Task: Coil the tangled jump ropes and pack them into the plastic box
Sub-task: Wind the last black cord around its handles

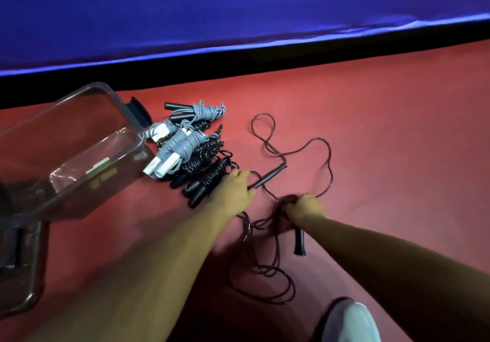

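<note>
**A:** Left hand (236,190)?
**B:** Low over the red floor (384,156), knuckles up, at the near end of a black handle (269,175). It touches the handle. Fingers are hidden, so I can't tell whether they grip it.

**A:** Right hand (305,208)?
**B:** Fist clamped round a bunch of the dark rope (287,200). A second handle (299,241) hangs below the fist, on the near side.

**A:** Rest of that rope?
**B:** Uncoiled. Open loops wander far and right of the hands on the floor. More loops lie tangled near, between the forearms.

**A:** Box?
**B:** Clear plastic box (66,151), left, tipped on its side, mouth facing right.

**A:** Other ropes?
**B:** Coiled bundles piled on the floor just right of the box mouth. Grey ropes (171,143) sit on the far side. Black ropes (212,172) lie nearer, just left of the left hand.

**A:** Background?
**B:** Blue mat (238,10) across the far side.
</note>
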Demonstrator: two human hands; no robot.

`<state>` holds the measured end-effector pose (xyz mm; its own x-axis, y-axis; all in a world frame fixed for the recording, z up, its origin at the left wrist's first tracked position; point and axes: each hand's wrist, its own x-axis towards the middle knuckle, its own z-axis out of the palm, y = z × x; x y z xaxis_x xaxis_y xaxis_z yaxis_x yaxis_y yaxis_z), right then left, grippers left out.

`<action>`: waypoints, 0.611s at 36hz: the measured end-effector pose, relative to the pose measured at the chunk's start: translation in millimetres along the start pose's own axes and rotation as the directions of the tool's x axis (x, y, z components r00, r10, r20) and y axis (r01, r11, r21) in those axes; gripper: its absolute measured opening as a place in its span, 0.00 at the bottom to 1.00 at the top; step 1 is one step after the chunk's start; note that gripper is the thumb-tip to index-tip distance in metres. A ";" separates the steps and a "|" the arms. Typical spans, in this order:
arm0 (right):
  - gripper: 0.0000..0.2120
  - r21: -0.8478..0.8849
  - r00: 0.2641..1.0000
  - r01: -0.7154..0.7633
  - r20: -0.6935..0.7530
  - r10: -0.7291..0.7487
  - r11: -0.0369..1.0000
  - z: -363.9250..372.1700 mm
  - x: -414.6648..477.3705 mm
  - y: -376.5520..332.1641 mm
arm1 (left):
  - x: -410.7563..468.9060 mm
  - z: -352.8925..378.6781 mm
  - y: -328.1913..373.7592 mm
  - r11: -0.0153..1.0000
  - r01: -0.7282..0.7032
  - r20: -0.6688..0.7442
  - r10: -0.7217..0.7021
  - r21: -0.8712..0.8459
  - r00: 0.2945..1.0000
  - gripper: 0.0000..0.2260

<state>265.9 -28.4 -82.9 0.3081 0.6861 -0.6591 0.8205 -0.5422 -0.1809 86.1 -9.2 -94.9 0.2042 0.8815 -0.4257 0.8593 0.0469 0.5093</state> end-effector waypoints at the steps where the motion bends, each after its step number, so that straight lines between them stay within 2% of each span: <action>1: 0.17 0.034 1.000 -0.020 0.006 0.020 0.999 6.3 3.5 4.7 | 7.2 7.4 3.4 0.999 0.032 0.014 -0.032 -0.001 0.999 0.20; 6: 0.18 0.109 0.999 -0.047 -0.010 0.048 0.993 19.6 5.3 12.9 | 23.1 27.8 16.2 0.995 0.048 0.004 -0.049 0.091 0.999 0.20; 8: 0.17 0.142 0.999 -0.040 0.005 0.040 0.989 18.5 9.0 12.4 | 23.4 33.7 16.9 0.993 0.061 0.000 -0.061 0.097 0.998 0.16; 12: 0.08 0.239 0.995 0.023 0.093 -0.047 0.971 -1.1 19.7 6.4 | 18.6 38.7 18.2 0.991 0.068 -0.026 -0.065 0.112 0.998 0.10; 15: 0.10 0.291 0.979 0.011 0.191 -0.069 0.957 -25.8 21.8 1.5 | 12.5 24.7 20.6 0.988 0.151 0.018 -0.151 -0.033 0.988 0.09; 17: 0.09 0.304 0.962 0.002 0.260 -0.085 0.953 -47.0 21.4 -2.4 | 11.3 12.4 18.9 0.955 0.201 0.083 -0.187 -0.219 0.979 0.07; 20: 0.10 0.193 0.939 0.013 0.336 -0.078 0.981 -86.8 10.1 -14.0 | -0.3 -21.1 26.4 0.830 0.264 0.159 -0.213 -0.492 0.964 0.15; 22: 0.12 0.054 0.933 0.056 0.352 -0.072 0.997 -111.6 0.4 -25.1 | -13.7 -49.4 36.1 0.726 0.298 0.205 -0.216 -0.620 0.955 0.21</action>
<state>299.2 39.6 2.8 0.0594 0.5086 -0.8589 0.8095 -0.5280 -0.2567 91.1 3.6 -33.8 0.1054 0.7349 -0.6700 0.3937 0.5878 0.7067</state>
